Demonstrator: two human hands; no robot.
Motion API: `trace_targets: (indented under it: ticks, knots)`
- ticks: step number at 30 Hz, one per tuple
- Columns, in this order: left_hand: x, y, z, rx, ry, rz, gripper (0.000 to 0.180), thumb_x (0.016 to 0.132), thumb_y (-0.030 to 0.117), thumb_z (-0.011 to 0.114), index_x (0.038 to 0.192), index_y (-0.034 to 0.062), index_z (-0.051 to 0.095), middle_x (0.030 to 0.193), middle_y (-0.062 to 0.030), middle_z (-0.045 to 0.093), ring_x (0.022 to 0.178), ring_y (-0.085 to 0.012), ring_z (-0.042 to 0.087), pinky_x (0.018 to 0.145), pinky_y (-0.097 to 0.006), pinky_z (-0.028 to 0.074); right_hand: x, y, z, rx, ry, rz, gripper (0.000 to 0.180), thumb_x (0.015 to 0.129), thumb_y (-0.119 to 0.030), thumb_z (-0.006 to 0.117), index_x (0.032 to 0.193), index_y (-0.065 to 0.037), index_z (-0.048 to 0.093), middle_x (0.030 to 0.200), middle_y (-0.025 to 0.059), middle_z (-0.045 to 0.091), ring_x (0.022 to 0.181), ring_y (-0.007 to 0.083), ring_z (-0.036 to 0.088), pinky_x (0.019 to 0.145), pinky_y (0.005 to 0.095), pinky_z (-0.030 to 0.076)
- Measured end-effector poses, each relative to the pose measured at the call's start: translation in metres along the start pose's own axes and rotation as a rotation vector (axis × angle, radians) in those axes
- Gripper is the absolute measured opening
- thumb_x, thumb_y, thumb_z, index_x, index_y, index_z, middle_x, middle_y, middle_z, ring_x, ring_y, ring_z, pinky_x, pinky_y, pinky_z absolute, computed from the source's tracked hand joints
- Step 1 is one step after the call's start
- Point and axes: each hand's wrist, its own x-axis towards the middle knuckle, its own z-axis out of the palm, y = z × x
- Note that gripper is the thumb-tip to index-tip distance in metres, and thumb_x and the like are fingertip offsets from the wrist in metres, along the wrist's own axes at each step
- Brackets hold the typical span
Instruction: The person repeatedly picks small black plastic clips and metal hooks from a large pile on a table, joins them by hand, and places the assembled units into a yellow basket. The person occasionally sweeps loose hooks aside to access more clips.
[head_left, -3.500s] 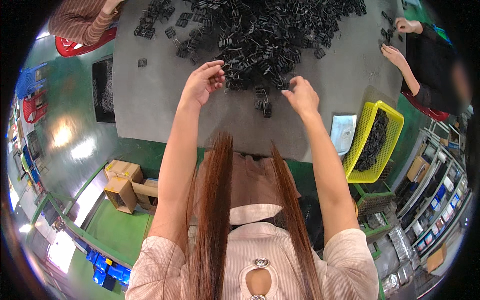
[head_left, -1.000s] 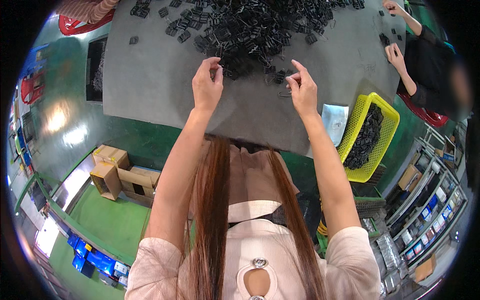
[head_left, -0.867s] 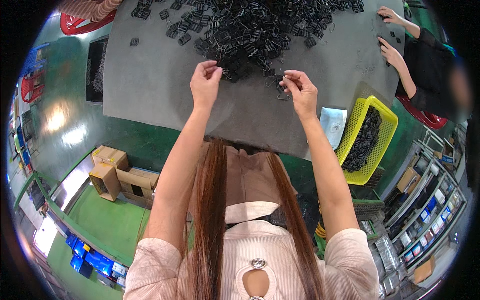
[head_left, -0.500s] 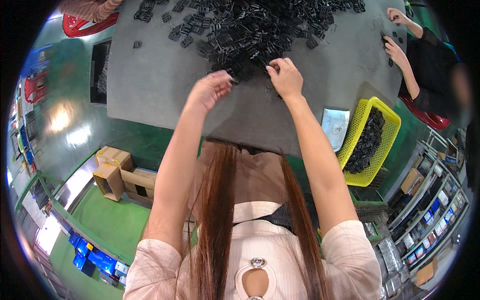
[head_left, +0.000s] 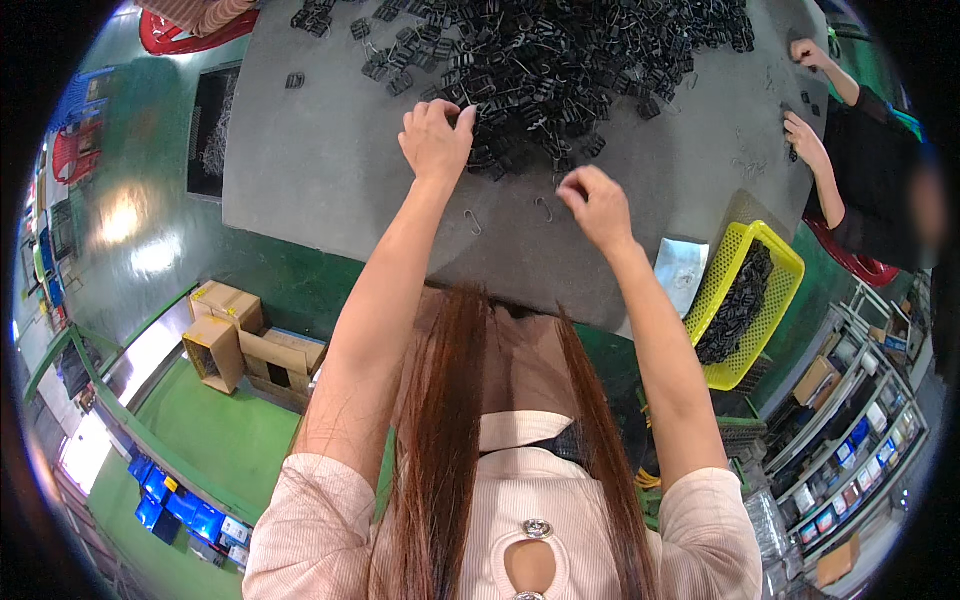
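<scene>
A large heap of small black ribbed plastic pieces (head_left: 540, 80), mixed with thin metal wire hooks, covers the far middle of the grey table. At the heap's near left edge, my left hand (head_left: 436, 140) is closed, its thumb and fingers against the black pieces; what it grips is hidden. Farther right and nearer to me, my right hand (head_left: 600, 205) has its fingers curled together, slightly blurred. A small dark bit shows by its fingertips, too small to name. Between the hands and my body, a wire hook (head_left: 472, 222) lies on the table, and another hook (head_left: 543, 208) lies beside my right hand.
On the right, a yellow perforated basket (head_left: 790, 290) holds many black pieces, with a pale blue packet (head_left: 681, 270) next to it. Across the right edge, another person's hands (head_left: 806, 140) handle small dark pieces. Cardboard boxes (head_left: 215, 350) stand on the left below the table.
My left hand has moved forward to the heap's edge and turned back-up. My right hand has drawn back toward me, away from the heap. Two wire hooks now show plainly on the table.
</scene>
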Motion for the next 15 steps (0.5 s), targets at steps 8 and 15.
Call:
trace_targets:
  ticks: [8, 15]
  knots:
    - [0.043, 0.005, -0.009, -0.115, -0.237, -0.093, 0.026, 0.08, 0.033, 0.066, 0.092, 0.0107, 0.071, 0.086, -0.0101, 0.067, 0.08, -0.0254, 0.064, 0.073, -0.035, 0.049, -0.015, 0.002, 0.015, -0.17, -0.17, 0.149, 0.013, 0.079, -0.02, 0.064, 0.087, -0.01, 0.062, 0.089, 0.0073, 0.061, 0.085, 0.0284, 0.061, 0.072, 0.039, 0.048]
    - [0.041, -0.015, -0.024, -0.618, -0.123, 0.042, 0.018, 0.076, 0.017, 0.073, 0.089, 0.0053, 0.07, 0.082, -0.0072, 0.067, 0.074, -0.0151, 0.063, 0.069, -0.027, 0.048, 0.055, -0.009, 0.028, -0.14, 0.147, 0.306, 0.017, 0.079, -0.024, 0.064, 0.09, -0.011, 0.064, 0.089, 0.0078, 0.062, 0.085, 0.0293, 0.061, 0.074, 0.0402, 0.049]
